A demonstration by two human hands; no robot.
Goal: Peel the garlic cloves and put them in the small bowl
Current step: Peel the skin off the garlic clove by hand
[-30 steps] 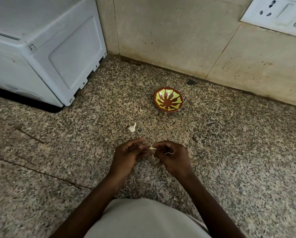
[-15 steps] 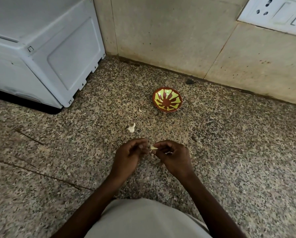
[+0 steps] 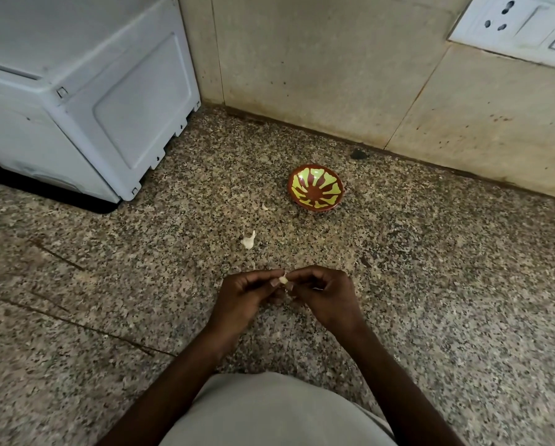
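Note:
A pale garlic clove [image 3: 282,279] is pinched between the fingertips of my left hand [image 3: 242,296] and my right hand [image 3: 322,296], low over the speckled granite counter. Most of the clove is hidden by my fingers. The small bowl [image 3: 316,188], brown with a yellow-green pattern, stands beyond my hands near the wall and looks empty. Another white garlic piece [image 3: 248,240] lies on the counter between my hands and the bowl. A small pale scrap [image 3: 264,206] lies just left of the bowl.
A white appliance [image 3: 86,91] fills the back left of the counter [image 3: 446,284]. The tiled wall [image 3: 334,69] runs along the back, with a white socket plate [image 3: 520,30] at the upper right. A dark speck [image 3: 358,154] sits at the wall's base.
My hands have stayed in place, the fingertips drawing closer together around the clove. The bowl and the loose garlic piece have not moved.

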